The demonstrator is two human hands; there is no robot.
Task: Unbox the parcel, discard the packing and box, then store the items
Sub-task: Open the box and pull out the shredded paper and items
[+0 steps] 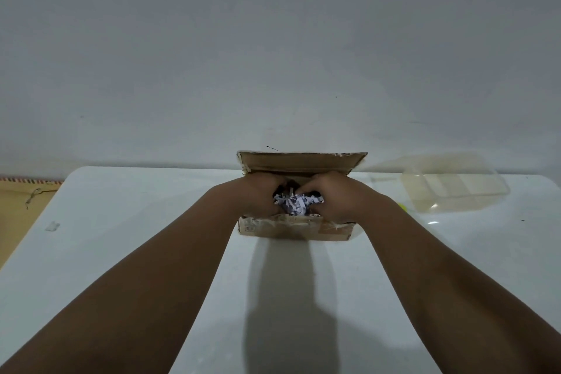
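A small brown cardboard box (pixel 296 229) stands open on the white table (pixel 121 237), near its far edge, with its back flap (pixel 300 161) raised. Crumpled printed packing paper (pixel 296 205) fills the opening. My left hand (pixel 256 196) and my right hand (pixel 337 197) are both inside the box, one on each side of the paper wad, with fingers curled around it. Whatever lies under the paper is hidden.
A clear plastic container (pixel 455 188) sits on the table to the right of the box. A small bit of tape (pixel 52 225) lies near the left edge. A plain wall rises behind the table. Brown flooring (pixel 21 209) shows at far left.
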